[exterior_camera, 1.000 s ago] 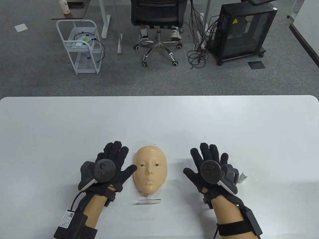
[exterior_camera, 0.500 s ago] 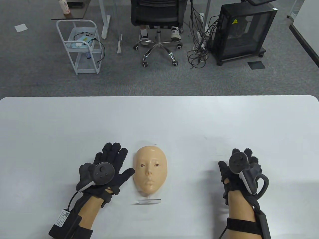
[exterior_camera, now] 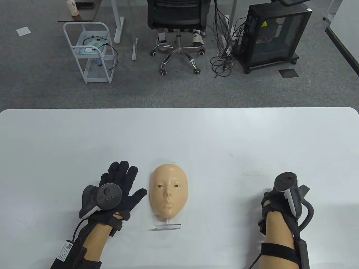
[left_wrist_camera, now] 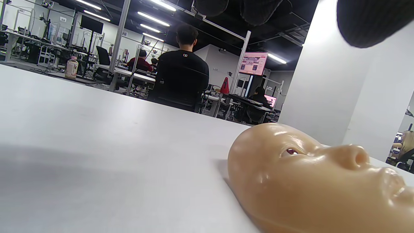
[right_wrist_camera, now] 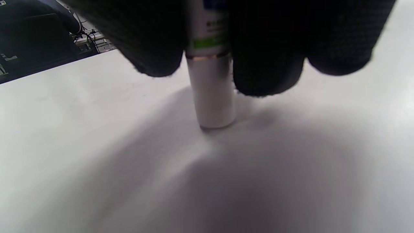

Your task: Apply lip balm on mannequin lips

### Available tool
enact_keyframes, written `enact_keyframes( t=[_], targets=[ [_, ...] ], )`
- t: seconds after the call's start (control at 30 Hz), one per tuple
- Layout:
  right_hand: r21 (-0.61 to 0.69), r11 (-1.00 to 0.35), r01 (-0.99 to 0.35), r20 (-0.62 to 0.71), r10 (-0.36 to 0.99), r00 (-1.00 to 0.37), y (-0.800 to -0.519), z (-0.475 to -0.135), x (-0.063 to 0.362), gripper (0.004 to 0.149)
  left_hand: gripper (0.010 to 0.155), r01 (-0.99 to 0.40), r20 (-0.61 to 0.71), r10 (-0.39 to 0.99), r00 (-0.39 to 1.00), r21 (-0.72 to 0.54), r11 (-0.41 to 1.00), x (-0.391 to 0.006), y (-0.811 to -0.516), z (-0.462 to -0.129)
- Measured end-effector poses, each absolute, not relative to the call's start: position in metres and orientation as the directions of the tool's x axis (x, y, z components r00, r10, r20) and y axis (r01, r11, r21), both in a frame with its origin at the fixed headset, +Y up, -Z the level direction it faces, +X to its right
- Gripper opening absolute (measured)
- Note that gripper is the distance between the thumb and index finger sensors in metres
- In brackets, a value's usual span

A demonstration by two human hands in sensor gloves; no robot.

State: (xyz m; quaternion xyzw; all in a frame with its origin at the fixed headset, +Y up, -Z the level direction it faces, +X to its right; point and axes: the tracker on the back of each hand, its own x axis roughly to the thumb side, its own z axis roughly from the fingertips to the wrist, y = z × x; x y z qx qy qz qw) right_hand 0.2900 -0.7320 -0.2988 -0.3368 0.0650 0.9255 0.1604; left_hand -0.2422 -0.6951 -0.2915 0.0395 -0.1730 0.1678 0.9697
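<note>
White table point(exterior_camera: 179, 134), mannequin face point(exterior_camera: 168, 190) centre; left hand point(exterior_camera: 117, 190) flat, grip spread; right hand point(exterior_camera: 276, 201) grip around lip balm tube point(right_wrist_camera: 212, 94)

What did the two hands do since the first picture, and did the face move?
The right hand slid to the right, away from the mannequin face, and turned on its side. Its fingers now grip the lip balm tube, which stands with its end on the table. The left hand drifted slightly left, still spread flat. The face stayed put on its stand.
</note>
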Motion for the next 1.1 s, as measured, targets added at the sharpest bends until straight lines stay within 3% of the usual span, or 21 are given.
enact_keyframes(
  t=[0.13, 0.27, 0.37, 0.43, 0.53, 0.63, 0.7, 0.93, 1.1],
  targets=[
    [-0.041, -0.934, -0.355, -0.606, 0.306, -0.735, -0.727, -0.299, 0.284, 0.054, 0.082, -0.343, 0.344, 0.32, 0.883, 0.007, 0.939, -0.242, -0.695, -0.291],
    [-0.138, -0.901, -0.41, -0.446, 0.427, -0.787, -0.709, -0.299, 0.261, 0.048, 0.081, -0.371, 0.342, 0.347, 0.873, 0.005, 0.929, -0.246, -0.692, -0.292],
    [-0.125, -0.823, -0.554, -0.179, 0.567, -0.804, -0.694, -0.299, 0.231, 0.05, 0.079, -0.443, 0.359, 0.41, 0.838, 0.011, 0.896, -0.247, -0.69, -0.29],
    [-0.093, -0.676, -0.731, -0.02, 0.735, -0.678, -0.688, -0.297, 0.206, 0.05, 0.078, -0.478, 0.373, 0.441, 0.817, 0.008, 0.879, -0.245, -0.689, -0.288],
    [0.009, -0.571, -0.821, 0.155, 0.812, -0.562, -0.678, -0.294, 0.16, 0.053, 0.077, -0.51, 0.4, 0.469, 0.787, -0.006, 0.86, -0.24, -0.687, -0.284],
    [0.214, -0.478, -0.852, 0.221, 0.873, -0.434, -0.677, -0.292, 0.113, 0.054, 0.076, -0.527, 0.437, 0.484, 0.758, -0.025, 0.849, -0.234, -0.688, -0.282],
    [0.284, -0.46, -0.842, 0.252, 0.883, -0.397, -0.679, -0.288, 0.087, 0.054, 0.075, -0.574, 0.474, 0.533, 0.701, -0.07, 0.816, -0.228, -0.69, -0.281],
    [0.272, -0.289, -0.918, 0.259, 0.941, -0.22, -0.702, -0.283, 0.057, 0.055, 0.071, -0.707, 0.46, 0.737, 0.495, -0.279, 0.65, -0.204, -0.703, -0.276],
    [0.276, -0.308, -0.911, 0.274, 0.933, -0.232, -0.709, -0.278, 0.057, 0.056, 0.061, -0.775, 0.404, 0.825, 0.396, -0.336, 0.536, -0.198, -0.71, -0.278]
  ],
)
